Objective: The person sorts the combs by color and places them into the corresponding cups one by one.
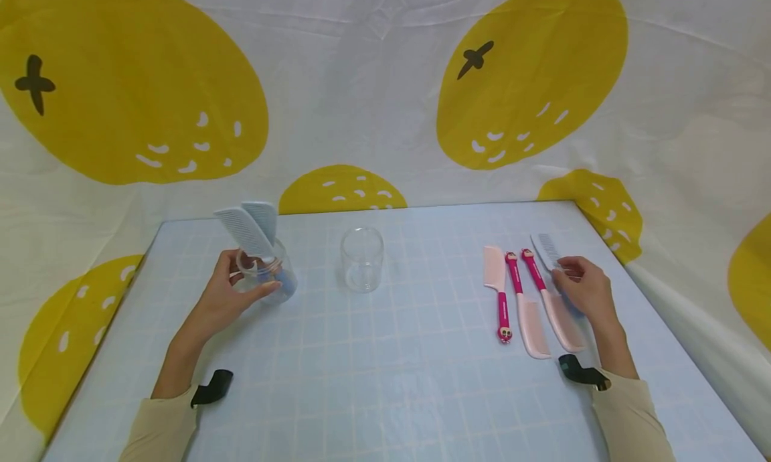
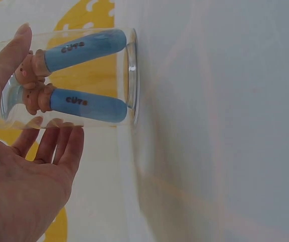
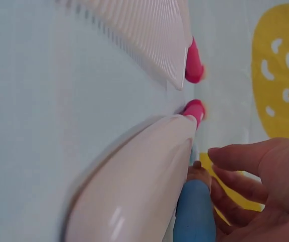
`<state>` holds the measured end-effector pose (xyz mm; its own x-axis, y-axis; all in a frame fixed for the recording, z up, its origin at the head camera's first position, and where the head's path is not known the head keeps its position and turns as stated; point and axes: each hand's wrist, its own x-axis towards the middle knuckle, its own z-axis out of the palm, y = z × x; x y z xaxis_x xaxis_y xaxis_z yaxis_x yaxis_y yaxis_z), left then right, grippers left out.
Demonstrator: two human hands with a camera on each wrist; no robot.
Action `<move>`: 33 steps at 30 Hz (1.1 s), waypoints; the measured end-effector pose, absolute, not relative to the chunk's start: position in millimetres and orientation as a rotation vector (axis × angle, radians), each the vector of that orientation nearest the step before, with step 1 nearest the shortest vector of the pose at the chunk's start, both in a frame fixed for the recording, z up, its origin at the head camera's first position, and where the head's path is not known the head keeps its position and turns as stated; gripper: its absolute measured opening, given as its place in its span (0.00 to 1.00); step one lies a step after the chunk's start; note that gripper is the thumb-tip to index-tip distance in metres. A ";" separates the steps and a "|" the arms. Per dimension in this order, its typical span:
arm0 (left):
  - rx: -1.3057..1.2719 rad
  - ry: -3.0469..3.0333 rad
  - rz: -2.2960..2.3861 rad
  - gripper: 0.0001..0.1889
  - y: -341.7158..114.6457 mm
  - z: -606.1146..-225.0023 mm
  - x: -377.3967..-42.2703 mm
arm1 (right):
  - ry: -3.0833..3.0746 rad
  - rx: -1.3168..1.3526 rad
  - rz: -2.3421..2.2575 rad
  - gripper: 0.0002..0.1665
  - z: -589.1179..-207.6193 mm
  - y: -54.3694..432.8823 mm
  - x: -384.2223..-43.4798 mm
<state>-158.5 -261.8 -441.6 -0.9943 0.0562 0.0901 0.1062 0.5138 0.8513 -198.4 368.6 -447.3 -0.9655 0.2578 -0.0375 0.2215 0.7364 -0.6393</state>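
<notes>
Glass jar and our left hand are together toward the left of the surface: the hand is partly closed, its thumb on one side of the clear wall and its fingers on the other, gripping the jar near its mouth. Inside are two blue combs, toothed ends sticking out at the top, blue handles pointing down; the left wrist view shows us "CUTE"-like lettering and a small brown bear on each. We cannot tell whether the jar's base touches the surface.

Our right hand is at the far right, over a third blue comb, its fingers bent beside the bear at the top of the handle. We cannot tell whether they pinch the comb or only hover next to it.

Just left of that comb we see three pink combs with magenta handles; the leftmost points its handle toward us, the other two away. A clear glass stands upright between the jar and the pink combs, apart from both hands.
</notes>
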 end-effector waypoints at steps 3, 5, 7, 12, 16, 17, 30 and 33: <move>-0.145 -2.689 -1.522 0.40 -261.1 -441.0 -157.8 | -2.885 -0.384 1.019 0.27 -450.0 369.6 -199.6; -0.135 -2.690 -1.533 0.41 -260.6 -440.2 -157.6 | -2.890 -0.379 0.999 0.26 -451.3 369.9 -201.4; -0.127 -2.688 -1.548 0.42 -260.2 -440.0 -158.1 | -2.894 -0.388 0.986 0.25 -452.8 369.5 -202.9; -0.121 -2.689 -1.548 0.43 -260.4 -440.6 -159.0 | -2.914 -0.387 0.943 0.25 -452.5 369.0 -206.0; -0.113 -2.691 -1.545 0.43 -260.6 -439.7 -158.3 | -2.948 -0.381 0.891 0.26 -452.1 369.7 -209.0; -0.113 -2.690 -1.548 0.43 -260.4 -439.1 -157.9 | -2.953 -0.388 0.882 0.27 -452.1 369.5 -209.7; -0.106 -2.687 -1.543 0.43 -261.3 -439.6 -157.6 | -2.988 -0.381 0.706 0.21 -440.6 364.7 -207.5; -0.118 -2.682 -1.556 0.43 -261.0 -439.9 -158.2 | -2.990 -0.400 0.714 0.21 -437.6 364.7 -206.3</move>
